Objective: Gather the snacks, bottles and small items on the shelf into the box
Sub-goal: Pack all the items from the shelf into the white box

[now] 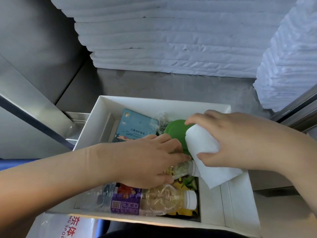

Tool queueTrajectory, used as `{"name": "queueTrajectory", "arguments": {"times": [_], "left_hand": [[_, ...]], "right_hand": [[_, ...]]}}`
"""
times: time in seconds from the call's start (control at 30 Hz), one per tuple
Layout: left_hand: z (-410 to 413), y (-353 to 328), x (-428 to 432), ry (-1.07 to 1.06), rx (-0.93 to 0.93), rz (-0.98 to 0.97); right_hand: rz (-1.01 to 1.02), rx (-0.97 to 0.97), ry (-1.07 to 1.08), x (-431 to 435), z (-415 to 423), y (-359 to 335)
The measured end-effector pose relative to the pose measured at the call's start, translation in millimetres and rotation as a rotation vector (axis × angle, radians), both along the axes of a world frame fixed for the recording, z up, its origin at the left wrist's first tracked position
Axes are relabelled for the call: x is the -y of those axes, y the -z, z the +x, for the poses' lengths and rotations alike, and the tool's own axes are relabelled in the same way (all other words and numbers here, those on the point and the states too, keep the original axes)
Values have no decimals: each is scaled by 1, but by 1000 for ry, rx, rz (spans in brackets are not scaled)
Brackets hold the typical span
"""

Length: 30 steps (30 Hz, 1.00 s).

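A white box (171,103) sits on a steel shelf (154,83). The left hand (149,160) reaches inside, fingers and thumb closed round a small bottle (187,168), which is best laid flat beside the big bottle (151,201). The right hand (240,140) clasps a white roll (202,143) over the box; tuck it in last. Inside are two bottles, one blue carton (135,126) and one green lid (173,133).

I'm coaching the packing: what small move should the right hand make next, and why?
Probably lower the white roll into the box and release: the right hand grips it over the green lid, while the left hand holds a small bottle beside it.
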<state>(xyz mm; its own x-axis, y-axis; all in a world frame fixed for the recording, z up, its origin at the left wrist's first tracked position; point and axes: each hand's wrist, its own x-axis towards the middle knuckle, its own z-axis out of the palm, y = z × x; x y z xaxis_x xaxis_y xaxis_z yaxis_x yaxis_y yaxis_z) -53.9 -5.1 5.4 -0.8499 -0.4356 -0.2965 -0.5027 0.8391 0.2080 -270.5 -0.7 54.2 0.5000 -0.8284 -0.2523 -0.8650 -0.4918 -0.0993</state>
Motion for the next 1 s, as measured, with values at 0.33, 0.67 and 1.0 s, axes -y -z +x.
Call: {"name": "queueTrajectory", "arguments": {"times": [0.33, 0.67, 1.0], "left_hand": [[-10, -6, -3, -69, -121, -55], [-21, -5, -16, 179, -210, 37], [-17, 2, -15, 180, -151, -12]], "right_hand": [[28, -110, -79, -3, -1, 10], [130, -90, -130, 0, 4, 19], [-90, 191, -86, -2, -15, 27]]}}
